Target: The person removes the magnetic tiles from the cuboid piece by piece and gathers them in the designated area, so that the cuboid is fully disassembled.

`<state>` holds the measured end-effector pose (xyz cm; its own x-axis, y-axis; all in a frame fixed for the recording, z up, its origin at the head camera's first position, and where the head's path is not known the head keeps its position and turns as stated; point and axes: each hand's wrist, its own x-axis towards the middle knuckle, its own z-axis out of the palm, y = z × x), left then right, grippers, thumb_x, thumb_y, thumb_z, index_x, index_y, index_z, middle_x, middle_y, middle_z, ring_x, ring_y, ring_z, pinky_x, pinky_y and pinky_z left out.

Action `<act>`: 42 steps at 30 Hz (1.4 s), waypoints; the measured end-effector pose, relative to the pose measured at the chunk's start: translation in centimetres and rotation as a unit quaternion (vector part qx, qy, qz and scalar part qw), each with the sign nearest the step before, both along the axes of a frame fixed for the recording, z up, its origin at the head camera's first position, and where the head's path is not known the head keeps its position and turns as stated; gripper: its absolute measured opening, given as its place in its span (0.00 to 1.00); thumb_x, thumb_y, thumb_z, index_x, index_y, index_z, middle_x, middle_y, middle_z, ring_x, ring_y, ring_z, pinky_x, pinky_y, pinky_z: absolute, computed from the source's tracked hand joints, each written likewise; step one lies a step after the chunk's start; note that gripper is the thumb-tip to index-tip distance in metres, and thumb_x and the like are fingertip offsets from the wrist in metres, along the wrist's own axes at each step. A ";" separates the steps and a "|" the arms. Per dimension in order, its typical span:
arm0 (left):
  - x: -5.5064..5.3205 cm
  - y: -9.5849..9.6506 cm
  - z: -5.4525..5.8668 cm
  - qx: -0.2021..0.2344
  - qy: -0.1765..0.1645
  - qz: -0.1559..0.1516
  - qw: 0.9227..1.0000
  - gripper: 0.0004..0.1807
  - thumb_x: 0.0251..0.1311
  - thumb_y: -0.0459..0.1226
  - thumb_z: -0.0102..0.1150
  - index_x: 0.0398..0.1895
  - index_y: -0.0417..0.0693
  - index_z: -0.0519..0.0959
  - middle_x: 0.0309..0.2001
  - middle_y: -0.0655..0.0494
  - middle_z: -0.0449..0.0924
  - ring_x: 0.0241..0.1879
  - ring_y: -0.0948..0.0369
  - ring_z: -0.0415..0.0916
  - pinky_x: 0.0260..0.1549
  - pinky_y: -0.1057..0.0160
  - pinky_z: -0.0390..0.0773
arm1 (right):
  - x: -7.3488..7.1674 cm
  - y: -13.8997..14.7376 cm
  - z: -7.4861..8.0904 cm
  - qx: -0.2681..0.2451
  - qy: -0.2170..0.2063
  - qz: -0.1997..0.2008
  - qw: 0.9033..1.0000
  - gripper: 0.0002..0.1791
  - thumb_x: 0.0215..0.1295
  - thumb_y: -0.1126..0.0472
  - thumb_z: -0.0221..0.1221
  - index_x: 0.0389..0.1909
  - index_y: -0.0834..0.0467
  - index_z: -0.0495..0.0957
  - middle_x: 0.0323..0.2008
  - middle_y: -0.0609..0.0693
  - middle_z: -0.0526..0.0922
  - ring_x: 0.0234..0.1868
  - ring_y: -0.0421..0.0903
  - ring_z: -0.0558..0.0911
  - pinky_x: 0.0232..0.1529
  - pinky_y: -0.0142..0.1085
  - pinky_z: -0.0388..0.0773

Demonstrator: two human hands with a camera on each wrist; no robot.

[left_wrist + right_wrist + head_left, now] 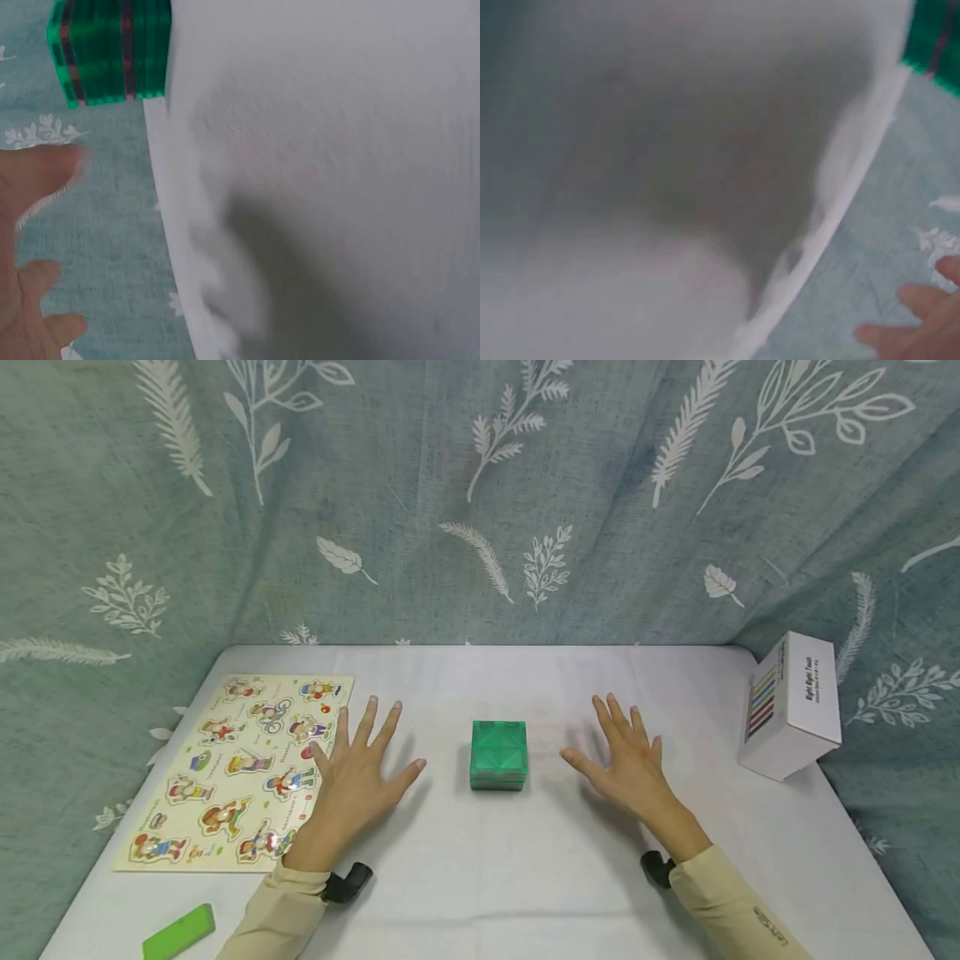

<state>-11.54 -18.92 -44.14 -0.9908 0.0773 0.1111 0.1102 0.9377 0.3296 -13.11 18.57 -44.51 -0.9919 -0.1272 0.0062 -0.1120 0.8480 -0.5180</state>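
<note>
A stack of green translucent square tiles [498, 755] sits mid-table between the two hands. In the left wrist view the stack [112, 52] shows its layered side with dark and pinkish bands; only a corner of the stack [939, 45] enters the right wrist view. To its left, my left hand [360, 781] is spread with fingers straight, overlapping the right edge of a picture puzzle board [180, 760]. My right hand [626, 768] spreads on the other side, thumb pointing toward the stack. Both hands cast shadows on the cloth and hold nothing.
A white box [802, 710] with printed coloured stripes stands at the right. At the front left lies a bright green block [178, 932]. The table wears a white cloth [480, 868], and a leaf-patterned teal curtain [405, 460] hangs behind and at both sides.
</note>
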 end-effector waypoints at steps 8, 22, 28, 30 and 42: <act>-0.5 0.4 -0.1 0.106 -0.045 -0.091 0.989 0.69 0.50 0.47 0.78 0.82 0.67 0.31 0.82 0.44 0.42 0.80 0.37 0.43 0.76 0.34 0.50 | 0.6 -2.9 1.4 -0.130 -0.007 0.092 0.987 0.53 0.63 0.37 0.64 0.81 0.37 0.43 0.82 0.47 0.46 0.82 0.63 0.44 0.74 0.72 0.49; -2.3 3.3 -1.9 0.219 -0.149 -0.184 0.947 0.63 0.49 0.48 0.78 0.82 0.64 0.44 0.77 0.50 0.61 0.78 0.45 0.54 0.75 0.34 0.56 | 0.3 -7.2 -0.1 -0.153 -0.005 0.120 0.981 0.50 0.53 0.43 0.74 0.75 0.50 0.62 0.74 0.50 0.67 0.75 0.55 0.68 0.70 0.58 0.71; -2.4 4.3 -2.1 0.224 -0.166 -0.197 0.940 0.61 0.50 0.51 0.77 0.82 0.59 0.47 0.78 0.52 0.60 0.79 0.46 0.53 0.75 0.35 0.56 | 0.2 -7.0 -0.3 -0.162 -0.008 0.135 0.978 0.50 0.55 0.45 0.73 0.76 0.51 0.61 0.75 0.54 0.66 0.75 0.58 0.67 0.70 0.60 0.70; -2.4 4.3 -2.0 0.228 -0.160 -0.195 0.940 0.58 0.51 0.50 0.76 0.81 0.60 0.49 0.78 0.52 0.61 0.79 0.47 0.54 0.76 0.37 0.56 | 0.1 -7.0 -0.4 -0.163 -0.007 0.141 0.976 0.51 0.55 0.45 0.73 0.77 0.51 0.60 0.75 0.54 0.66 0.74 0.58 0.68 0.70 0.60 0.70; -3.0 4.9 -2.6 0.251 -0.153 -0.195 0.936 0.51 0.55 0.55 0.72 0.79 0.64 0.55 0.76 0.54 0.64 0.78 0.49 0.57 0.75 0.38 0.58 | -0.4 -6.8 -0.9 -0.229 -0.046 0.134 0.963 0.52 0.54 0.50 0.75 0.77 0.54 0.59 0.74 0.53 0.66 0.74 0.57 0.68 0.71 0.57 0.70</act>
<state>-14.51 -14.03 -46.70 -0.8898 0.4531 -0.0545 0.2394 0.5651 0.7895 -13.53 11.77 -45.43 -0.9224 -0.3845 0.0360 -0.2310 0.4746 -0.8494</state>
